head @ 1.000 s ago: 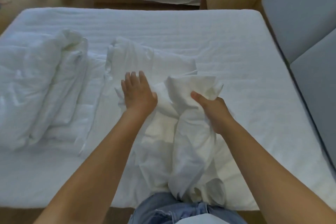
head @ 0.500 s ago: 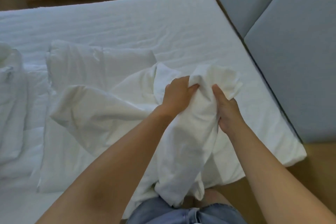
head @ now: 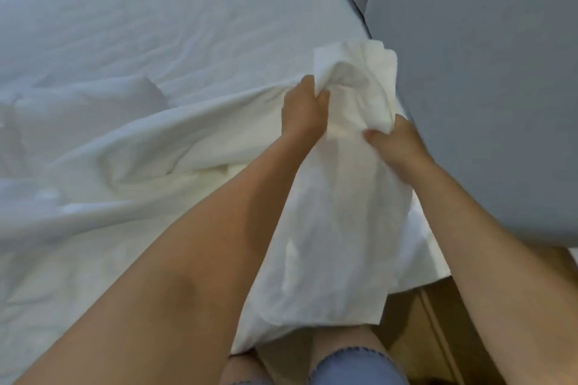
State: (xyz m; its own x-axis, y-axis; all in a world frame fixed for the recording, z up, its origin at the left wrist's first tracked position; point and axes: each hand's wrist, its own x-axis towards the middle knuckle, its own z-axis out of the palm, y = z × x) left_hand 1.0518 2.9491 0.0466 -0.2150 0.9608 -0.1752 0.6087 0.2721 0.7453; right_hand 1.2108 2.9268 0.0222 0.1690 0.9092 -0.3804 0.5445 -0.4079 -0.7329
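Both hands, left hand [head: 302, 109] and right hand [head: 394, 142], grip the white sheet [head: 337, 197]

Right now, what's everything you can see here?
sheet: one, white, bunched in both hands, trailing across the bed and over its near edge
bed: one, white cover, left and top
headboard panels: two, grey, right side
floor: brown wood, lower right
shorts: one pair, blue denim, bottom edge
left hand: one, grips the sheet
right hand: one, grips the sheet beside it
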